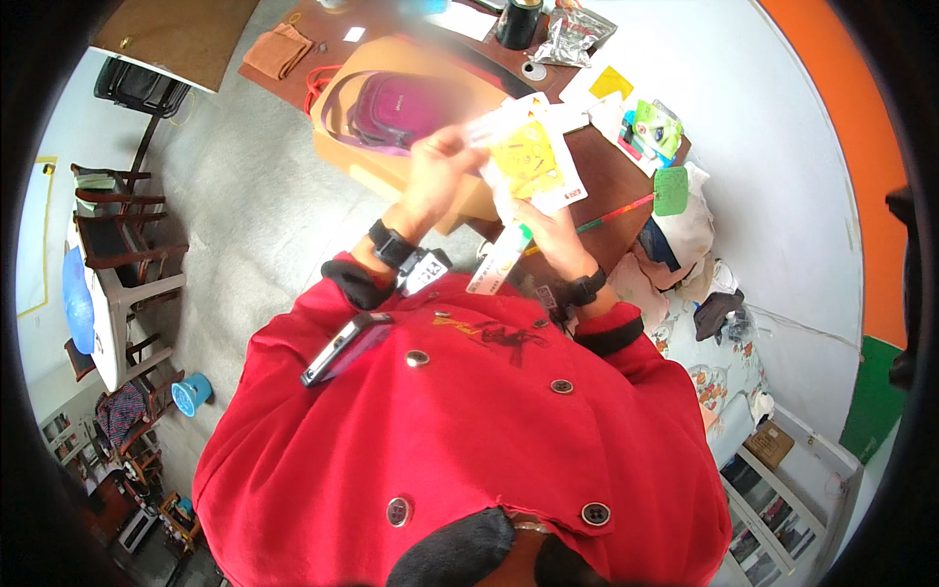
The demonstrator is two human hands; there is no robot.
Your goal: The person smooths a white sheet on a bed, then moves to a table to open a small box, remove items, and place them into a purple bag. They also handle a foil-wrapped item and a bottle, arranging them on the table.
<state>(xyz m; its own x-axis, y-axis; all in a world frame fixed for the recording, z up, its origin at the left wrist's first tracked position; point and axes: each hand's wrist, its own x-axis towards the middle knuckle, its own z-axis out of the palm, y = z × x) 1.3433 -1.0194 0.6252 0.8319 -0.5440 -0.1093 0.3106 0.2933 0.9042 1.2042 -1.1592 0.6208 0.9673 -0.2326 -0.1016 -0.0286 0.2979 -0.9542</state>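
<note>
In front of my chest I hold up a flat packet (pixel 525 158), white with a yellow printed middle. My left hand (pixel 440 165) pinches it along its left side. My right hand (pixel 554 235) grips its lower edge. A narrow pale strip with a green end (pixel 495 268) hangs below, by my right hand, and bears writing; whether it joins the packet I cannot tell. Behind my left hand, a purple bag with a strap (pixel 400 106) lies on a cardboard box (pixel 337 136).
The brown table (pixel 612 180) carries a dark cylindrical container (pixel 519 23), a silver foil bag (pixel 576 35), a folded brown cloth (pixel 277 50) and a green packet (pixel 658 128). A green fly swatter (pixel 670 191) lies to the right, near heaped clothes (pixel 693 227). Chairs (pixel 125 238) stand left.
</note>
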